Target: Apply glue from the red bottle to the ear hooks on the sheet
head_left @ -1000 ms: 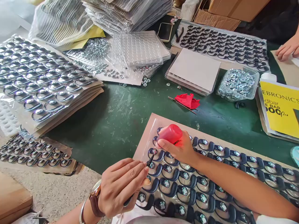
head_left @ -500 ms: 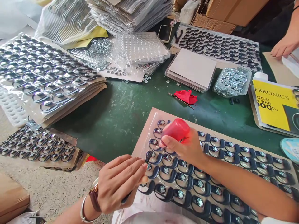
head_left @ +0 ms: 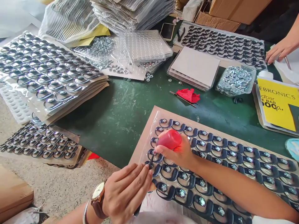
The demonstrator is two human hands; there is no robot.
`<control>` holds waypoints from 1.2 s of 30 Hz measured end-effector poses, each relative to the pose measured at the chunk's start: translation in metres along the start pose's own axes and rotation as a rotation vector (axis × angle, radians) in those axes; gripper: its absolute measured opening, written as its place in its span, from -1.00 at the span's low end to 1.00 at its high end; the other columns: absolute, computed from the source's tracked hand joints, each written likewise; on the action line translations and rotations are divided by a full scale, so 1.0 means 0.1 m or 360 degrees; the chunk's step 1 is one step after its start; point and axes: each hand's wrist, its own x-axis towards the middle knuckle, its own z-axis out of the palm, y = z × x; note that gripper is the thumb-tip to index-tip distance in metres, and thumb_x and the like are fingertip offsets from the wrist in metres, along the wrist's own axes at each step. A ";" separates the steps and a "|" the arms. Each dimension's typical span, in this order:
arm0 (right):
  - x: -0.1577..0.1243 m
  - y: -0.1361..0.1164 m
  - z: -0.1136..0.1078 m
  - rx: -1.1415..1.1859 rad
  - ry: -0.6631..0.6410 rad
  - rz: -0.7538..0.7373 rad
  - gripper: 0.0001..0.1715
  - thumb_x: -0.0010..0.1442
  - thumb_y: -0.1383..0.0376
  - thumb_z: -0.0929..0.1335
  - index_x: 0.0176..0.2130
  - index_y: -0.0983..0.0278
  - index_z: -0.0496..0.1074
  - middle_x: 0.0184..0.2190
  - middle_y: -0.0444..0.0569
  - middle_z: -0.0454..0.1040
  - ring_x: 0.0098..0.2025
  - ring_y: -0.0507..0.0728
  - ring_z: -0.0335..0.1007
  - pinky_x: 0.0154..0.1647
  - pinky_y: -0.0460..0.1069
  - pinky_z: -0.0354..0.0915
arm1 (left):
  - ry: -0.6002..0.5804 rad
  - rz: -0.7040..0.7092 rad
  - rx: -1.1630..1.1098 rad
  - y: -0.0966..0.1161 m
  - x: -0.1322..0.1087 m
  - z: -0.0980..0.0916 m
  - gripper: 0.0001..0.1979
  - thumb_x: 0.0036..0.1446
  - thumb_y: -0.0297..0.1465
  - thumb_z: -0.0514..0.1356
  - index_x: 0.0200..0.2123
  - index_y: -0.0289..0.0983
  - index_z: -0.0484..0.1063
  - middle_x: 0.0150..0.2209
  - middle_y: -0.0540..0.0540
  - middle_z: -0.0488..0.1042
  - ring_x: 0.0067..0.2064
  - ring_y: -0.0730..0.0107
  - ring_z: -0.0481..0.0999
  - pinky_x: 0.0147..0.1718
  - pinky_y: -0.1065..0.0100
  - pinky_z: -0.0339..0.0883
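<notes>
My right hand (head_left: 181, 154) grips a small red squeeze bottle (head_left: 170, 139), tipped so its narrow end points down and left. Fingers closed, my left hand (head_left: 127, 189) holds slim black tweezers (head_left: 151, 160), whose tip meets a piece in the leftmost column, close to the bottle's end. Both hands are over a brown card sheet (head_left: 147, 127) under clear film, carrying rows of dark looped pieces (head_left: 202, 202) with a shiny round stone on each. The bottle and my right forearm hide some of these pieces.
Stacked cards of similar pieces (head_left: 53, 74) stand at the left. A clear tub of metal washers (head_left: 235, 79), a white-topped stack (head_left: 195, 67) and a crumpled red scrap (head_left: 188, 95) lie beyond the sheet. At the far right, another person's hand (head_left: 283, 49) touches paper.
The red bottle and my right hand have moved down and slightly left. My left hand has shifted a little right and down; the tweezers' tip now shows more clearly against the piece.
</notes>
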 end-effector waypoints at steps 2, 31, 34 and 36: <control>0.00 0.00 0.00 -0.0023 -0.0012 -0.0001 -0.74 0.13 0.15 0.48 -0.42 0.23 0.40 -0.51 -0.11 0.49 -0.48 0.07 0.46 -0.45 -0.07 0.41 | 0.0076 0.0037 0.0054 0.03 -0.02 0.03 -0.82 0.29 -0.51 0.15 -0.21 -0.47 0.55 -0.22 -0.18 0.63 -0.09 0.24 0.61 -0.08 0.25 0.44; 0.00 0.03 -0.03 -0.0092 0.0095 -0.0061 -0.74 0.22 0.14 0.42 -0.40 0.26 0.45 -0.45 -0.06 0.50 -0.47 0.06 0.44 -0.44 -0.05 0.39 | -0.0124 -0.0004 0.0026 0.03 -0.02 -0.05 -0.81 0.31 -0.48 0.14 -0.15 -0.47 0.53 -0.15 -0.18 0.62 -0.04 0.25 0.61 -0.09 0.25 0.49; 0.00 0.02 -0.02 -0.0098 0.0097 -0.0053 -0.74 0.21 0.14 0.42 -0.40 0.26 0.45 -0.47 -0.07 0.50 -0.47 0.06 0.44 -0.43 -0.05 0.39 | -0.0122 -0.0019 0.0010 0.03 -0.03 -0.05 -0.81 0.29 -0.47 0.17 -0.14 -0.47 0.53 -0.16 -0.19 0.62 -0.04 0.23 0.60 -0.09 0.24 0.50; 0.01 0.02 -0.02 -0.0109 0.0090 -0.0051 -0.72 0.21 0.13 0.43 -0.42 0.26 0.45 -0.49 -0.07 0.49 -0.47 0.06 0.43 -0.42 -0.05 0.38 | -0.0106 -0.0025 0.0003 0.04 -0.03 -0.05 -0.82 0.27 -0.47 0.19 -0.14 -0.46 0.54 -0.15 -0.19 0.62 -0.04 0.22 0.60 -0.07 0.24 0.49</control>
